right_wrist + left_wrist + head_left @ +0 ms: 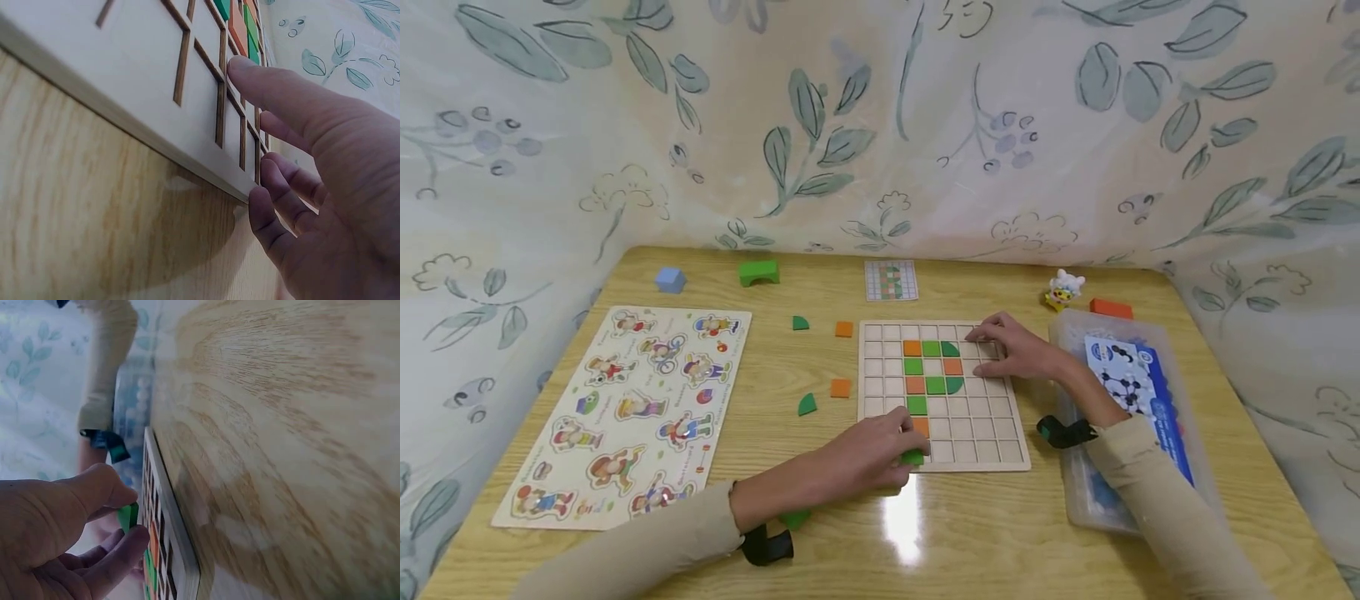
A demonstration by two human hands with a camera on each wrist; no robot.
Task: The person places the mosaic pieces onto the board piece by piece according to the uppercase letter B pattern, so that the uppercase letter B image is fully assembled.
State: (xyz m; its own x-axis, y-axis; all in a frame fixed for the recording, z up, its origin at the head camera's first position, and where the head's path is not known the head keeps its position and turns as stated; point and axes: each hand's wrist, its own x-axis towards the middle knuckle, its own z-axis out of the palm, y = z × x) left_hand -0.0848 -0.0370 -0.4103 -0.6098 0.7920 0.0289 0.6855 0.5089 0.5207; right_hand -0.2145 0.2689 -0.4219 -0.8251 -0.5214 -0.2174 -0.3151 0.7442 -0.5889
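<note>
A wooden grid board [988, 433] lies mid-table, with orange, salmon and green tiles forming a P-like pattern in its upper left cells. At its lower left edge my left hand [872, 450] pinches a green square tile [128, 517] between thumb and fingers, just over the bottom row. My right hand [1015, 348] rests on the board's upper right part, fingers spread and touching the grid, with nothing held. In the right wrist view its thumb [269, 81] lies across the cells while other fingertips meet the edge.
Loose orange tiles [840, 388] and green quarter-round tiles [807, 404] lie left of the board. A pattern card [891, 281] sits behind it. A picture puzzle [625, 417] is at left; a plastic box [1078, 500], toy figure [1063, 289] and red block [1111, 309] are at right.
</note>
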